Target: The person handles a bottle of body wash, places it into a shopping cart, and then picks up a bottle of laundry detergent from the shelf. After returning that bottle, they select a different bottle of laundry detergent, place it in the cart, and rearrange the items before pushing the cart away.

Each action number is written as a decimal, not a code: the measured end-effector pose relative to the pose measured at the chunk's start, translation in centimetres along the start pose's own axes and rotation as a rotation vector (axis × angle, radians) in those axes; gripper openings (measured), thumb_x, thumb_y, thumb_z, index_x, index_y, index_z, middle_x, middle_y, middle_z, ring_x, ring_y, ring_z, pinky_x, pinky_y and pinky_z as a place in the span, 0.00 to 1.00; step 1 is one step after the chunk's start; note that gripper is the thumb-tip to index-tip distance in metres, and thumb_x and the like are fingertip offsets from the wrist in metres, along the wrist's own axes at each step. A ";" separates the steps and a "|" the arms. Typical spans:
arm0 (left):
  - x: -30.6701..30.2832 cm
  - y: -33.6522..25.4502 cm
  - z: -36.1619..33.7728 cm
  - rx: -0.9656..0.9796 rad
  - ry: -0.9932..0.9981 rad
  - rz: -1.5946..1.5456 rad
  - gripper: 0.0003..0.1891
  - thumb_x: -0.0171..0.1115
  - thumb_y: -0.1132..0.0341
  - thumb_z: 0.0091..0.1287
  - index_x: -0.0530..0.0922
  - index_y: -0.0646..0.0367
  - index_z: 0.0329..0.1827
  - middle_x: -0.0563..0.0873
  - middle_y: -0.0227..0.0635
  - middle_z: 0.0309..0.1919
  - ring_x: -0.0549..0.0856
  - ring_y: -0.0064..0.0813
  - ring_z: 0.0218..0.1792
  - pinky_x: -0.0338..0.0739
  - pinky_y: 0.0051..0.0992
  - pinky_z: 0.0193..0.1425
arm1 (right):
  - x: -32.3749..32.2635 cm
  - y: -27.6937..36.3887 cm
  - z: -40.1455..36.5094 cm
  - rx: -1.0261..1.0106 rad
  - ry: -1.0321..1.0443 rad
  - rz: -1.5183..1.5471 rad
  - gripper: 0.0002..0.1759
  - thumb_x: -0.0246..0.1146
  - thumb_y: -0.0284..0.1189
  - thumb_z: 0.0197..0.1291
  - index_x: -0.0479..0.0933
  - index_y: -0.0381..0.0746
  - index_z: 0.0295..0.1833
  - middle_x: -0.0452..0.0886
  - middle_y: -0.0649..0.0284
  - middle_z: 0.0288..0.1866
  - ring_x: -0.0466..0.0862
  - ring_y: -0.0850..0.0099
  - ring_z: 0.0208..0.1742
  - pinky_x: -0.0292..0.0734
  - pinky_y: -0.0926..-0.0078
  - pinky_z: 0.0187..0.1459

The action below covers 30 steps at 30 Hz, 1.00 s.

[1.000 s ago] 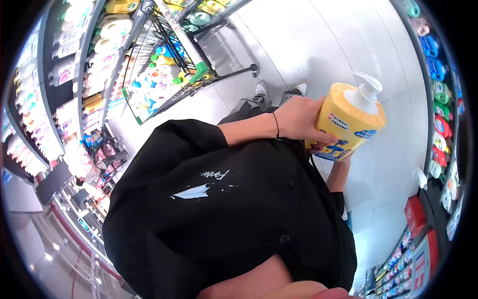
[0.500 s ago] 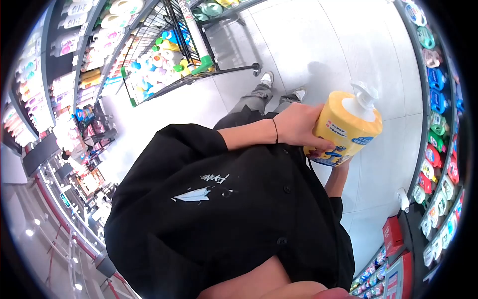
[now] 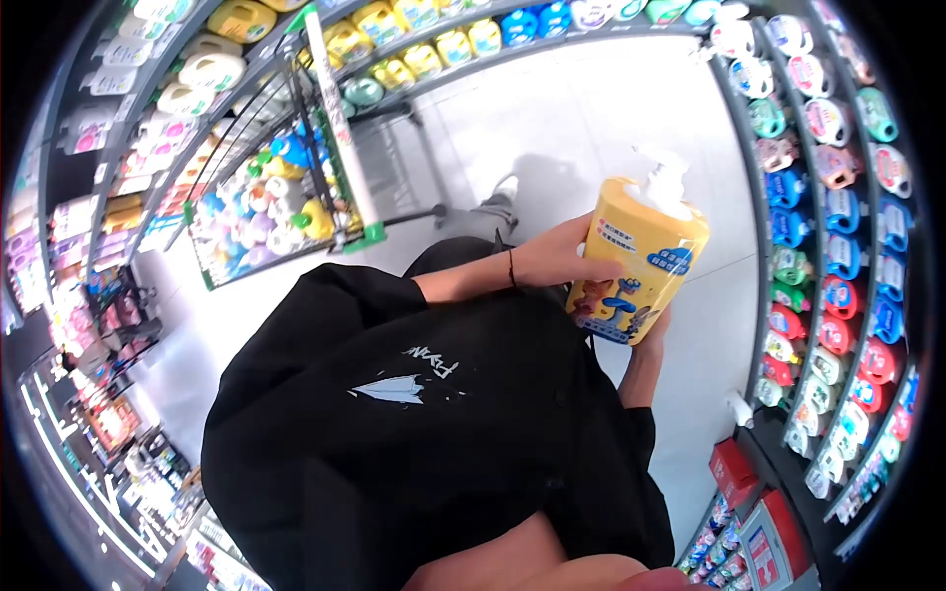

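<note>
Now the yellow pump bottle [image 3: 641,261] tips, baring more cartoon front to the wearer, left hand [image 3: 557,258] clamped on its side, right hand [image 3: 654,335] behind its lower edge, grip hidden, beyond the cart [image 3: 345,148]'s near handle end.

Bright, glaring floor [image 3: 581,108] (edges bowed, corners black).

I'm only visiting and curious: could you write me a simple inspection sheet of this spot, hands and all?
Surface: pale tiled floor.
Things in hand: yellow pump bottle with a white pump top.
Clutter: colourful containers piled in a shopping cart.
Hands: left hand grips the bottle's side; right hand is against its other side, fingers mostly hidden.
Cables: nothing seen.
Surroundings: shelved bottles left, right and ahead.
</note>
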<state>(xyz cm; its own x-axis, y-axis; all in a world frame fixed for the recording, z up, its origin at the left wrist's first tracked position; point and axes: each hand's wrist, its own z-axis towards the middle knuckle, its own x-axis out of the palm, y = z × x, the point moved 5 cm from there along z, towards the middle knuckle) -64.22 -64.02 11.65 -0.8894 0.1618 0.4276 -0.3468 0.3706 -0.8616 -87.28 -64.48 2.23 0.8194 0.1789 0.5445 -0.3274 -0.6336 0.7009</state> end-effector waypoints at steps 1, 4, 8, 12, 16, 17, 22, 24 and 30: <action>-0.5 -0.8 1.1 0.039 0.033 -0.143 0.26 0.64 0.61 0.65 0.71 0.63 0.64 0.82 0.38 0.55 0.82 0.26 0.53 0.77 0.28 0.58 | 1.4 1.3 0.9 -0.039 0.086 0.023 0.29 0.40 0.44 0.74 0.64 0.35 0.70 0.75 0.51 0.64 0.80 0.58 0.59 0.77 0.61 0.58; -3.5 -1.8 4.5 0.076 -0.004 -0.211 0.29 0.64 0.54 0.67 0.69 0.62 0.65 0.81 0.38 0.55 0.80 0.27 0.56 0.73 0.28 0.62 | 4.8 3.5 4.3 -0.049 -0.059 0.002 0.29 0.42 0.41 0.72 0.69 0.30 0.64 0.79 0.48 0.59 0.83 0.59 0.54 0.81 0.63 0.53; -7.4 -4.1 6.8 0.201 -0.103 -0.363 0.28 0.61 0.49 0.69 0.72 0.65 0.62 0.82 0.38 0.54 0.81 0.25 0.55 0.74 0.26 0.61 | 8.9 6.1 9.2 0.022 -0.087 -0.126 0.26 0.43 0.39 0.72 0.72 0.29 0.61 0.81 0.51 0.56 0.83 0.64 0.52 0.80 0.66 0.53; -11.0 -5.1 8.3 0.249 -0.228 -0.468 0.29 0.54 0.45 0.71 0.74 0.65 0.59 0.84 0.39 0.51 0.84 0.26 0.50 0.79 0.26 0.55 | 10.9 7.1 13.1 -0.038 0.016 -0.390 0.28 0.44 0.43 0.74 0.74 0.29 0.58 0.82 0.53 0.53 0.83 0.67 0.48 0.80 0.70 0.47; -12.2 -6.0 10.0 0.181 -0.231 -0.705 0.30 0.44 0.42 0.74 0.72 0.62 0.61 0.85 0.38 0.49 0.86 0.28 0.48 0.81 0.28 0.53 | 12.0 9.3 14.9 -0.012 0.029 -0.650 0.27 0.47 0.43 0.76 0.78 0.28 0.52 0.83 0.64 0.43 0.78 0.79 0.42 0.73 0.78 0.45; -12.2 -6.4 10.6 0.147 -0.245 -0.709 0.31 0.41 0.40 0.74 0.71 0.60 0.62 0.85 0.38 0.49 0.86 0.29 0.47 0.81 0.28 0.53 | 11.8 9.8 15.5 0.002 0.004 -0.708 0.27 0.47 0.43 0.76 0.79 0.29 0.51 0.83 0.65 0.42 0.77 0.80 0.40 0.72 0.79 0.44; -11.9 -6.6 15.2 0.111 -0.197 -0.671 0.33 0.38 0.37 0.73 0.71 0.58 0.62 0.85 0.39 0.50 0.86 0.29 0.48 0.81 0.29 0.52 | 11.7 12.8 18.2 -0.143 0.022 -0.447 0.20 0.54 0.39 0.74 0.79 0.32 0.41 0.80 0.70 0.33 0.73 0.83 0.35 0.69 0.81 0.41; -11.7 -6.2 17.6 0.102 -0.174 -0.656 0.33 0.39 0.37 0.73 0.71 0.58 0.63 0.85 0.39 0.50 0.86 0.29 0.48 0.81 0.29 0.53 | 8.3 13.5 20.0 -0.097 0.045 -0.465 0.17 0.58 0.37 0.72 0.77 0.34 0.36 0.78 0.71 0.33 0.72 0.84 0.36 0.68 0.81 0.42; -8.4 -7.5 28.0 0.069 -0.188 -0.549 0.36 0.33 0.36 0.74 0.70 0.59 0.65 0.84 0.39 0.54 0.84 0.32 0.52 0.77 0.32 0.58 | 1.5 20.5 25.0 -0.206 0.119 -0.408 0.15 0.63 0.35 0.68 0.72 0.37 0.32 0.78 0.73 0.34 0.72 0.85 0.37 0.67 0.83 0.43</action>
<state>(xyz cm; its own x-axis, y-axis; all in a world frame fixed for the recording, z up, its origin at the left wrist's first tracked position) -62.48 -93.81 6.86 -0.6093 -0.2049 0.7660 -0.7849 0.2927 -0.5461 -80.98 -96.04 5.94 0.8451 0.4745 0.2463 -0.0866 -0.3331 0.9389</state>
